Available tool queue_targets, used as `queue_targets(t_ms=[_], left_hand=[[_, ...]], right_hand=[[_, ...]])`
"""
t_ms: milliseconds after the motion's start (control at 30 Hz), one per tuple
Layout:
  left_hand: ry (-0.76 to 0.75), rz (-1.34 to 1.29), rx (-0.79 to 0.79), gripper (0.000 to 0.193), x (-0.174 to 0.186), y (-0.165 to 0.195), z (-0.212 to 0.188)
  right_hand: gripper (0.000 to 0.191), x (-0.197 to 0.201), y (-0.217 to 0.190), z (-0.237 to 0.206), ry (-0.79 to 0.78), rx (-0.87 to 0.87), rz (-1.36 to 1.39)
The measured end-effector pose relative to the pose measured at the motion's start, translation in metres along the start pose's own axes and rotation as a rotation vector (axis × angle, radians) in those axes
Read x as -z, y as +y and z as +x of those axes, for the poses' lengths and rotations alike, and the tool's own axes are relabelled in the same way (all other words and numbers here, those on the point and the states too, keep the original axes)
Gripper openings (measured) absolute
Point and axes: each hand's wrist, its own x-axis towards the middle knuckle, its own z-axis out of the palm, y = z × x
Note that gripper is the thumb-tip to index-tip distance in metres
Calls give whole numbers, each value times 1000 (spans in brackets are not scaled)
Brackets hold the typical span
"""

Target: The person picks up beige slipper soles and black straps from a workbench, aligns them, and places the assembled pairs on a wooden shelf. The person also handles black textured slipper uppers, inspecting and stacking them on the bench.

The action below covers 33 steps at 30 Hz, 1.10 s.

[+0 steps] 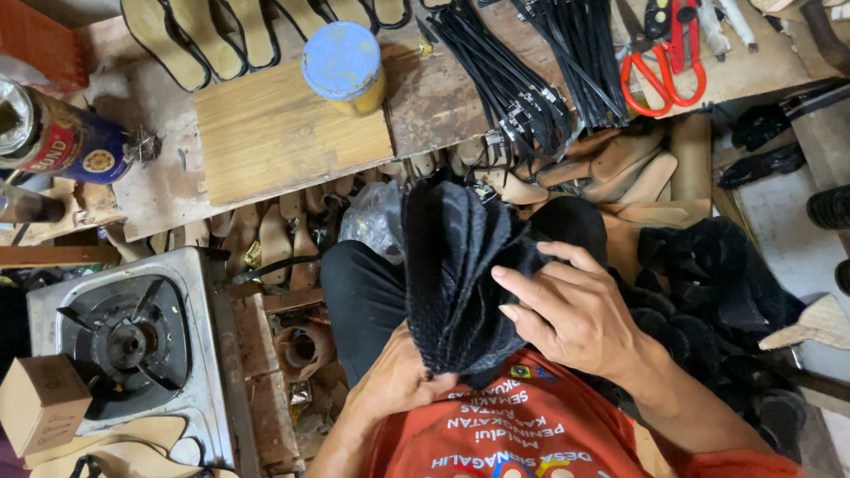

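Observation:
I hold a thick stack of black textured shoe pieces [460,265] fanned out over my lap. My left hand [398,376] grips the stack from below at its lower end. My right hand [575,310] rests on the stack's right side, fingers spread across the outer pieces and thumb pressing them. Black trousers and an orange shirt show beneath.
A wooden workbench [283,133] ahead carries a blue-lidded yellow tin [343,66], bundles of black straps [522,71], red-handled scissors [660,66] and tan insoles [204,35]. A gas stove [133,345] stands at the left with a small cardboard box [40,403]. More black pieces [708,283] pile at the right.

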Motion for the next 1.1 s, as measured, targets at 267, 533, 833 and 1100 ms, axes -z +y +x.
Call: queue_targets(t_ms=[267, 533, 833, 1100], left_hand=[[-66, 41, -40, 34, 7, 7, 6], [-40, 22, -55, 25, 4, 1, 3], [-84, 9, -55, 20, 4, 2, 5], [-31, -166, 8, 17, 6, -3, 2]], right_hand=[[42, -1, 0, 10, -34, -15, -66], [37, 1, -2, 15, -29, -3, -129], [34, 1, -1, 16, -111, -32, -179], [19, 5, 1, 14, -23, -5, -147]])
